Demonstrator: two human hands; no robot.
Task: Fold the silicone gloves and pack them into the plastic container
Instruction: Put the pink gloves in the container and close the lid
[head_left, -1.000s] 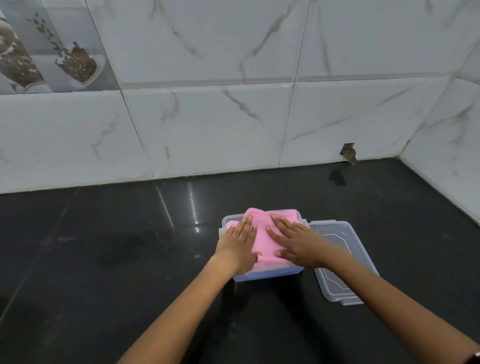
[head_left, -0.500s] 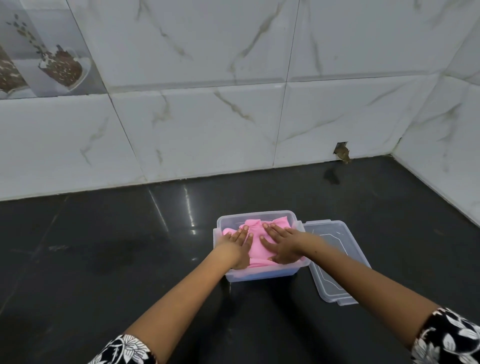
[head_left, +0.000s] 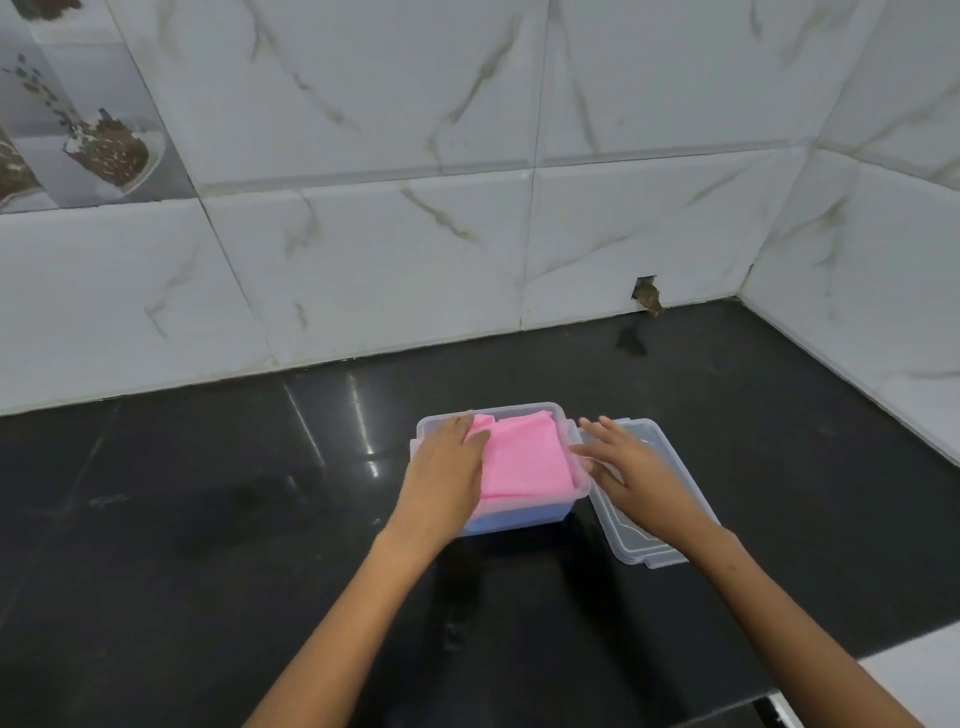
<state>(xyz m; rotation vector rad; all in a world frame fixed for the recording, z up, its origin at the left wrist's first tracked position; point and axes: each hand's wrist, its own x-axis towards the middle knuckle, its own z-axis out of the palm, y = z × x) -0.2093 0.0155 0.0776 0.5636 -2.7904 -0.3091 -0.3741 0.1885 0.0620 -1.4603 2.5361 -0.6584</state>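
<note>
Gloves (head_left: 524, 460) (pink) fill container (head_left: 519, 514), seemingly folded.

A glossy black stone desk (head_left: 208, 545) runs back to a white marble-tiled wall. On it stands a clear plastic container (head_left: 519, 517). Its clear lid (head_left: 649, 540) lies flat on the desk just beside the container's right side, rim upward.

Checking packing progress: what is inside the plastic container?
Folded pink gloves fill the plastic container. The left hand covers their left edge; anything beneath them is hidden.
</note>
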